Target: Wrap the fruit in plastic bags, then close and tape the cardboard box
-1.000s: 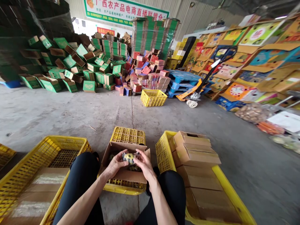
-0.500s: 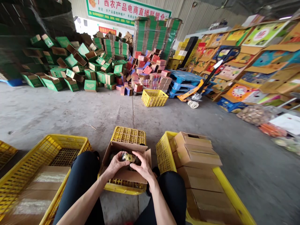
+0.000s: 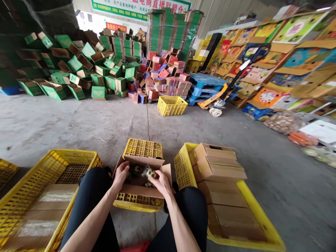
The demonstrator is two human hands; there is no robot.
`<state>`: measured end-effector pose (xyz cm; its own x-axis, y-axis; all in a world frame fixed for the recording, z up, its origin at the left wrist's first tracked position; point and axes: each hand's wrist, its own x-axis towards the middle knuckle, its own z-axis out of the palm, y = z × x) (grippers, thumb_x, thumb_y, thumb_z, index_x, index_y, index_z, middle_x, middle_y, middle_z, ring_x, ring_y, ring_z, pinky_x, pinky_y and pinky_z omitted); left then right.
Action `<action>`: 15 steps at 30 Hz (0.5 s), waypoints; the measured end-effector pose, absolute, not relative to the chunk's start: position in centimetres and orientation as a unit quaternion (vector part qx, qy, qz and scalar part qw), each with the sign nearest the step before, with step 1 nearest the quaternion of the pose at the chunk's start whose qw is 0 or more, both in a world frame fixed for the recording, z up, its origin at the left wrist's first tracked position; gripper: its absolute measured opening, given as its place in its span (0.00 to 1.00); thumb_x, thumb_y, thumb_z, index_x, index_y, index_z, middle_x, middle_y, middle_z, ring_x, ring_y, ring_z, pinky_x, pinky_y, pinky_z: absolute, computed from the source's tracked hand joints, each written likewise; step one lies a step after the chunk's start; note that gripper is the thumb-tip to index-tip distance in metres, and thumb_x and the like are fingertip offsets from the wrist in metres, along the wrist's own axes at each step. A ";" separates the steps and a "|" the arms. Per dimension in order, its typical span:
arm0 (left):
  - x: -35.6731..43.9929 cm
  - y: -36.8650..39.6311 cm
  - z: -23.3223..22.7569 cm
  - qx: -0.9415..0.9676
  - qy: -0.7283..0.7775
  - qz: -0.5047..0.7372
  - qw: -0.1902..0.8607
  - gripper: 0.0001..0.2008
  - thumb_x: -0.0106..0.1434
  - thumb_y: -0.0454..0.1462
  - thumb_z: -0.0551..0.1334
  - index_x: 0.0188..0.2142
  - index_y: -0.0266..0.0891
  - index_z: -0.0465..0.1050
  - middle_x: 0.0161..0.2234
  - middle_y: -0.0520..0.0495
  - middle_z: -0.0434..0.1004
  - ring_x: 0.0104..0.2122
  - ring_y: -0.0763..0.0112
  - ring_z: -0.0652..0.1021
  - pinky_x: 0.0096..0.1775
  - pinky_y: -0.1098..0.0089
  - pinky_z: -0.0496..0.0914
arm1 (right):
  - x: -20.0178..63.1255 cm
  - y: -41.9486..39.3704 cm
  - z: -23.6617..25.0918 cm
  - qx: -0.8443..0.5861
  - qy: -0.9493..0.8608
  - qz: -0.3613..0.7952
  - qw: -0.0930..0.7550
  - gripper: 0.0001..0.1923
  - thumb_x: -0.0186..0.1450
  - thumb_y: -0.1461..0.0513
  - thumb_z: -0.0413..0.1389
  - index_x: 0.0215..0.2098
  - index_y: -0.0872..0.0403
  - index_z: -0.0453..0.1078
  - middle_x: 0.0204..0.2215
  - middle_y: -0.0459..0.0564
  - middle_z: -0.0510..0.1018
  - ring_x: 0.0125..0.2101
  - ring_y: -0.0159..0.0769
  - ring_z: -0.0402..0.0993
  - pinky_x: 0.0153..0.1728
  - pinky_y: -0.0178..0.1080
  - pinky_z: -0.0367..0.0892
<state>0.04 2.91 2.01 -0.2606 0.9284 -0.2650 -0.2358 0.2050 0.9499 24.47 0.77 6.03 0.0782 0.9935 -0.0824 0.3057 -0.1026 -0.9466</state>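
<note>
While closed brown cardboard cartons [image 3: 220, 168] fill the neighbouring crate, the right hand [image 3: 161, 182] pinches a plastic-wrapped yellow fruit [image 3: 149, 172] over the open cardboard box [image 3: 141, 190]; left hand [image 3: 121, 174] fingers curl inside, part-filled.

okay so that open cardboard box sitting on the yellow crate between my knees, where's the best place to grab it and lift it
Probably grip the open box by its two side walls, coming in from above, left hand and right hand on opposite sides. Its flaps stand open and loose, so they would likely fold. The box rests level on the upturned yellow crate, with wrapped fruit inside.
</note>
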 end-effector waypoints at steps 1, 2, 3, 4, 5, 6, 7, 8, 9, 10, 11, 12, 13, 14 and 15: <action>-0.2 3.2 1.7 0.315 0.575 0.545 0.522 0.20 0.52 0.40 0.74 0.45 0.39 0.81 0.51 0.37 0.82 0.58 0.47 0.76 0.60 0.54 0.67 | 24.3 0.8 5.7 -0.615 -0.538 0.412 0.403 0.12 0.48 0.59 0.71 0.32 0.47 0.81 0.30 0.47 0.83 0.36 0.48 0.78 0.44 0.47 0.69; -0.3 3.5 1.4 0.329 0.575 0.536 0.524 0.18 0.52 0.37 0.74 0.43 0.39 0.82 0.49 0.38 0.83 0.57 0.47 0.77 0.61 0.54 0.66 | 24.2 0.8 5.4 -0.620 -0.546 0.400 0.396 0.12 0.47 0.60 0.71 0.31 0.47 0.80 0.30 0.47 0.83 0.37 0.49 0.79 0.45 0.47 0.69; -0.3 3.7 1.2 0.342 0.572 0.527 0.527 0.16 0.51 0.35 0.73 0.41 0.39 0.83 0.48 0.38 0.84 0.56 0.47 0.77 0.61 0.54 0.66 | 24.0 0.8 5.1 -0.626 -0.553 0.390 0.388 0.12 0.46 0.62 0.71 0.30 0.46 0.80 0.30 0.47 0.83 0.38 0.50 0.79 0.47 0.48 0.68; -0.1 4.0 1.0 0.359 0.570 0.515 0.529 0.14 0.50 0.33 0.72 0.39 0.40 0.83 0.45 0.39 0.84 0.55 0.47 0.78 0.61 0.54 0.66 | 23.8 0.9 4.9 -0.631 -0.559 0.382 0.380 0.12 0.46 0.63 0.71 0.30 0.46 0.80 0.30 0.48 0.83 0.39 0.51 0.79 0.47 0.48 0.68; 0.2 4.3 0.8 0.376 0.570 0.503 0.530 0.13 0.50 0.32 0.72 0.37 0.40 0.84 0.43 0.40 0.85 0.54 0.48 0.79 0.62 0.54 0.65 | 23.6 1.0 4.6 -0.635 -0.564 0.376 0.371 0.12 0.46 0.63 0.71 0.29 0.46 0.79 0.30 0.49 0.83 0.39 0.52 0.80 0.48 0.49 0.68; 0.6 4.6 0.7 0.393 0.571 0.489 0.530 0.12 0.49 0.30 0.71 0.35 0.41 0.84 0.41 0.41 0.85 0.53 0.48 0.79 0.62 0.54 0.65 | 23.4 1.1 4.4 -0.637 -0.570 0.372 0.361 0.12 0.46 0.64 0.71 0.29 0.46 0.79 0.30 0.49 0.83 0.40 0.52 0.80 0.47 0.49 0.69; 0.9 5.0 0.5 0.410 0.572 0.476 0.528 0.12 0.49 0.29 0.70 0.34 0.42 0.84 0.40 0.42 0.85 0.53 0.48 0.79 0.62 0.54 0.65 | 23.2 1.2 4.3 -0.638 -0.579 0.369 0.348 0.12 0.46 0.64 0.71 0.29 0.46 0.80 0.31 0.50 0.83 0.40 0.53 0.80 0.47 0.48 0.69; 1.3 5.5 0.3 0.425 0.575 0.461 0.525 0.12 0.48 0.28 0.70 0.33 0.43 0.84 0.38 0.43 0.85 0.52 0.48 0.79 0.62 0.54 0.65 | 23.0 1.3 4.2 -0.639 -0.590 0.366 0.332 0.12 0.47 0.64 0.72 0.29 0.46 0.80 0.33 0.51 0.83 0.41 0.53 0.81 0.47 0.47 0.70; 1.6 6.0 0.2 0.440 0.579 0.446 0.521 0.13 0.48 0.27 0.69 0.32 0.43 0.84 0.38 0.43 0.85 0.52 0.49 0.80 0.62 0.54 0.65 | 22.9 1.4 4.1 -0.639 -0.603 0.363 0.310 0.12 0.47 0.64 0.72 0.30 0.46 0.80 0.34 0.51 0.84 0.42 0.53 0.81 0.47 0.47 0.70; 1.9 6.5 0.0 0.455 0.584 0.430 0.517 0.13 0.48 0.26 0.69 0.32 0.43 0.84 0.38 0.43 0.86 0.52 0.49 0.80 0.62 0.54 0.65 | 22.7 1.5 4.0 -0.639 -0.618 0.360 0.282 0.13 0.48 0.64 0.72 0.32 0.47 0.81 0.37 0.52 0.84 0.44 0.53 0.81 0.48 0.46 0.70; 2.1 6.9 -0.2 0.469 0.592 0.412 0.510 0.12 0.49 0.25 0.69 0.31 0.42 0.84 0.38 0.42 0.86 0.52 0.48 0.80 0.62 0.54 0.66 | 22.5 1.5 4.0 -0.640 -0.634 0.356 0.249 0.14 0.50 0.63 0.72 0.35 0.48 0.82 0.40 0.53 0.84 0.46 0.53 0.81 0.49 0.45 0.70; 2.2 7.3 -0.4 0.482 0.602 0.394 0.500 0.12 0.50 0.25 0.68 0.32 0.41 0.84 0.38 0.41 0.86 0.52 0.48 0.80 0.61 0.54 0.66 | 22.4 1.6 4.1 -0.640 -0.651 0.350 0.209 0.16 0.52 0.62 0.71 0.40 0.49 0.82 0.44 0.54 0.84 0.49 0.53 0.80 0.51 0.44 0.70; 2.3 7.6 -0.5 0.496 0.612 0.376 0.488 0.11 0.51 0.25 0.68 0.32 0.40 0.84 0.39 0.40 0.86 0.52 0.47 0.80 0.61 0.54 0.65 | 22.3 1.6 4.1 -0.638 -0.670 0.341 0.164 0.19 0.55 0.61 0.70 0.45 0.51 0.81 0.47 0.56 0.83 0.51 0.53 0.79 0.53 0.43 0.70; 2.3 7.8 -0.7 0.509 0.622 0.358 0.475 0.11 0.52 0.25 0.68 0.32 0.38 0.84 0.39 0.39 0.86 0.53 0.47 0.80 0.61 0.54 0.65 | 22.2 1.6 4.2 -0.634 -0.689 0.331 0.119 0.22 0.58 0.60 0.68 0.50 0.53 0.79 0.51 0.58 0.82 0.54 0.52 0.78 0.54 0.42 0.69; 2.2 7.9 -0.8 0.523 0.630 0.340 0.461 0.10 0.53 0.25 0.68 0.33 0.38 0.84 0.40 0.39 0.86 0.52 0.48 0.80 0.61 0.54 0.66 | 22.1 1.6 4.3 -0.627 -0.705 0.323 0.080 0.23 0.60 0.59 0.67 0.54 0.54 0.77 0.53 0.59 0.81 0.55 0.51 0.77 0.55 0.41 0.69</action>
<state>2.24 7.89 -0.82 -0.0262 0.9739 -0.2256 0.3462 0.2206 0.9119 22.11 1.65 4.29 -0.2012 0.9350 -0.2921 0.8319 0.0056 -0.5550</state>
